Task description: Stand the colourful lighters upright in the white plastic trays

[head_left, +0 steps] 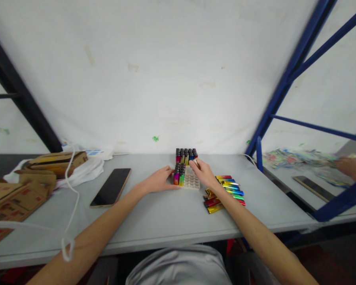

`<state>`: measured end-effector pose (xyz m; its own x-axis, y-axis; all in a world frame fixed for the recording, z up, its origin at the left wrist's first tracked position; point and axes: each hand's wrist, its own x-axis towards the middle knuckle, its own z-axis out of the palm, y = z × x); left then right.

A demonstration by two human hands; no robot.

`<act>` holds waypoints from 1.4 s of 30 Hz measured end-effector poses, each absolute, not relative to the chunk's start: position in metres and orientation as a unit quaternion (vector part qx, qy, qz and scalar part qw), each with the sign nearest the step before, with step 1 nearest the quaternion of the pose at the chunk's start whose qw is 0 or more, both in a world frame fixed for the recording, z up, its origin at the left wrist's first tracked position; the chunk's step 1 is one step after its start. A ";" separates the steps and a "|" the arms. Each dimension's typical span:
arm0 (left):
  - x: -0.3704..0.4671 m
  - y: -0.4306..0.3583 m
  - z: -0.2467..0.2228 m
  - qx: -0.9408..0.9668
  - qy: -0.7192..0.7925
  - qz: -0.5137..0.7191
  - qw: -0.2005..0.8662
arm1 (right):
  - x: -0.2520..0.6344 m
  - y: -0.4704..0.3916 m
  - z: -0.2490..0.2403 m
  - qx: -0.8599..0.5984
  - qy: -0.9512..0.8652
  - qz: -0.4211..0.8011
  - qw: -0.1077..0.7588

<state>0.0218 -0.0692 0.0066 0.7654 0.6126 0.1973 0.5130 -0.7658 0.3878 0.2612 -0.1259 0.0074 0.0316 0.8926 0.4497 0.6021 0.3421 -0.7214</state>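
Note:
A pale tray (192,180) with rows of round-edged slots lies in front of me. Upright lighters (179,177) with black tops fill its left columns. My left hand (160,180) grips the tray's left side, thumb along the near corner and fingers by the far one. Over the slots, my right hand (204,173) pinches a lighter (197,162), mostly hidden by the fingers. Beneath my right forearm a pile of shiny coloured lighters (230,192) lies flat on the table. Behind the tray stands another block of upright lighters (186,153).
A black phone (111,188) lies on the grey table (154,221) to my left. Farther left are cardboard boxes (20,196), white plastic and a white cable (74,190). Blue metal framing (273,99) rises at right. Beyond it, another person's hand (353,168) is near printed packets (296,158).

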 end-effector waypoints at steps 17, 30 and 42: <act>0.024 -0.070 0.007 0.924 0.313 0.158 0.150 | 0.273 -0.115 0.001 -0.512 -0.774 0.098 0.358; 0.024 -0.069 0.005 0.925 0.309 0.161 0.150 | 0.279 -0.117 0.000 -0.494 -0.810 0.124 0.291; 0.024 -0.066 0.002 0.931 0.298 0.166 0.131 | 0.391 -0.149 0.041 -0.578 -0.729 0.136 0.341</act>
<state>0.0240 -0.0664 0.0017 0.7672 0.5986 0.2306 0.5120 -0.7880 0.3419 0.3914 -0.1493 0.0405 -0.1005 0.9350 0.3401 0.7499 0.2958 -0.5917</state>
